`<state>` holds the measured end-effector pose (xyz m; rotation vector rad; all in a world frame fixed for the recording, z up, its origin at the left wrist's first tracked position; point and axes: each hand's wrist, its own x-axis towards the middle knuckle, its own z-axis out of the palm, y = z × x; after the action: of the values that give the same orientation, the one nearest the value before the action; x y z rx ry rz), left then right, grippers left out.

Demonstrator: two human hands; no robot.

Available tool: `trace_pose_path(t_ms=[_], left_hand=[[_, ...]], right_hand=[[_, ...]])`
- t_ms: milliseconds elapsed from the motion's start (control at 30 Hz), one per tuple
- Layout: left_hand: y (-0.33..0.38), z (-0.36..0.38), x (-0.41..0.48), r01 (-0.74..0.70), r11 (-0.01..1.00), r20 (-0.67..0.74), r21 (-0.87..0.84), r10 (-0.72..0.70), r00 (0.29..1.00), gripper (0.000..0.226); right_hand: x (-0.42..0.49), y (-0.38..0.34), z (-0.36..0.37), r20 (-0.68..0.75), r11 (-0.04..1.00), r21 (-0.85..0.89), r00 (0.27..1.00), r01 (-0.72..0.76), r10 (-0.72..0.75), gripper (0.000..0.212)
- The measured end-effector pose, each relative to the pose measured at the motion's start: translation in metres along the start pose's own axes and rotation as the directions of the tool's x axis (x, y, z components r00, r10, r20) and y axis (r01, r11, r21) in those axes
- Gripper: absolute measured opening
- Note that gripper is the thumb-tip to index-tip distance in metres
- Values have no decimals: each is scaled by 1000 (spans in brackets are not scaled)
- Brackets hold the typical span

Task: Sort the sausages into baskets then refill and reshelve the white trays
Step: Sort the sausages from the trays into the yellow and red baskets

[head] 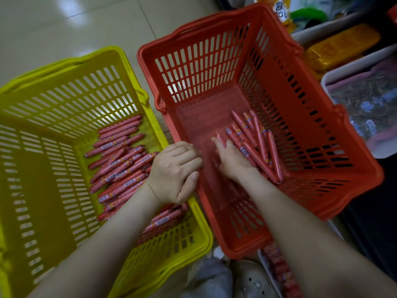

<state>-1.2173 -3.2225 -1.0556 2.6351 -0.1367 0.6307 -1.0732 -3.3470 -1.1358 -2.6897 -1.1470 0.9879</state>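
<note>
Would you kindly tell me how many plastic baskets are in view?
2: the yellow basket on the left and the red basket on the right, side by side; both hold sausages. No others show.

Bare forearms (103, 233), thin left-wrist cord (155, 192), pale perforated clog (252, 280).

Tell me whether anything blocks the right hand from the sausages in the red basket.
Nothing visible does. The right hand is inside the red basket, fingers on the sausages; the left hand grips the rim, off to the side.
</note>
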Motion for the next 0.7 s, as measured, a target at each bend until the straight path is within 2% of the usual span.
trace_pose_path(t_ms=[67,133,200,267,333,433,500,567,633,700], left_hand=[[2,-4,1,23,1000,48,15,-23,999,56],[6,-8,2,52,998,116,32,-55,992,53],[13,-14,7,90,994,212,57,-100,972,48],[24,-21,17,136,987,282,92,-156,947,42],[45,-27,30,193,979,305,68,-205,930,39],[104,-17,51,174,985,310,8,-168,936,36],[148,4,57,125,991,411,-51,-93,907,44],[178,31,53,55,998,531,-8,-43,846,62],[191,50,49,61,994,652,91,-106,751,72],[196,58,50,59,973,749,224,-211,629,71]], right_hand=[[-17,-2,-30,-101,981,176,993,81,-64,84],[-48,1,-65,-253,909,359,959,212,-124,95],[-89,12,-93,-409,844,439,905,308,-118,96],[-133,27,-111,-545,776,526,838,348,-7,97],[-170,43,-117,-613,655,665,763,358,204,103],[-212,65,-114,-593,416,804,625,424,508,104],[-236,80,-102,-515,282,850,593,444,619,100],[-253,99,-68,-394,160,901,604,403,693,100],[-268,112,-25,-261,119,959,641,257,721,103],[-280,117,17,-187,217,975,671,39,718,113]])
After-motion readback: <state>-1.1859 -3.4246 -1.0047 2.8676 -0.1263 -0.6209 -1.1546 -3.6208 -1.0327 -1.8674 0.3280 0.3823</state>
